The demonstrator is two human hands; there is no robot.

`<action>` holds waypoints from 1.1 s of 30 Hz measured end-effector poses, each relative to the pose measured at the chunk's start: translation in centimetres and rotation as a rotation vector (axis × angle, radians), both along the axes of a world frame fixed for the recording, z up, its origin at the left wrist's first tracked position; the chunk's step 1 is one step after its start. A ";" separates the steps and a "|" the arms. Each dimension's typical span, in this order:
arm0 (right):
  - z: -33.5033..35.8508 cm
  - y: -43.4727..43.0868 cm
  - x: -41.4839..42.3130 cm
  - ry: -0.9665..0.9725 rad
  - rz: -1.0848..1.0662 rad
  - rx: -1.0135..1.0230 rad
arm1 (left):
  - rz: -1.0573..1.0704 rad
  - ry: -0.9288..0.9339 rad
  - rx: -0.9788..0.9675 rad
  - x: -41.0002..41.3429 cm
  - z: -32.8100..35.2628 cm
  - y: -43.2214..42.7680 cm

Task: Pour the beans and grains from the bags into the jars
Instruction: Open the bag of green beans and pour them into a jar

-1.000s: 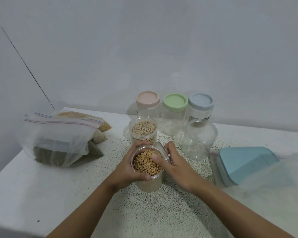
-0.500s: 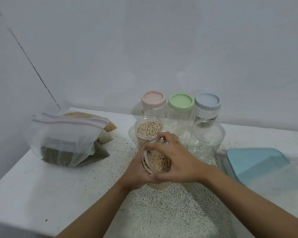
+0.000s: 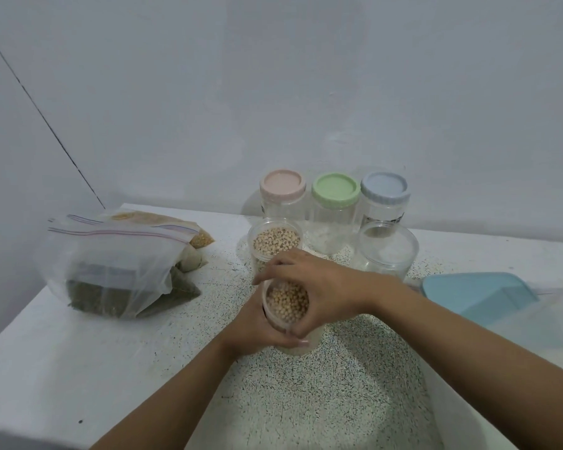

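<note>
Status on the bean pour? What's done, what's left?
Done: black-eyed pea jar and soybean jar are filled. In hand: left hand holds the soybean jar while right hand grips its clear lid over the mouth. Left: zip bags still hold grains; the pink-lidded jar, green-lidded jar, blue-lidded jar and plain clear jar look empty.

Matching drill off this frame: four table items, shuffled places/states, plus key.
1 pale-bean jar
2 speckled-bean jar
3 green-lidded jar
4 zip bags

A piled at the left of the table
B gripped by left hand and right hand
C back row, middle
D standing just behind the hands

Pairs: 1-B, 2-D, 3-C, 4-A
</note>
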State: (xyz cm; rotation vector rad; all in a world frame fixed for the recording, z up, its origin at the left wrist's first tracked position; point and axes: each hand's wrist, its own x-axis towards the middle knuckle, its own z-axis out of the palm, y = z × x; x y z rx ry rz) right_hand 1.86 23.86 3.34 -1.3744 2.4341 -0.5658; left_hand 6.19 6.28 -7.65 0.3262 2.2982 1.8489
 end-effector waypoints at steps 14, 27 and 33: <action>-0.9 -1.1 1.8 0.404 -0.245 0.185 | -0.038 -0.031 0.044 -0.2 -0.2 -0.1; 1.7 -1.2 0.3 0.252 -0.047 0.324 | -0.024 -0.034 0.035 0.0 0.0 0.0; 1.0 -1.8 1.1 0.308 -0.304 0.341 | -0.048 -0.057 0.041 0.1 0.2 0.0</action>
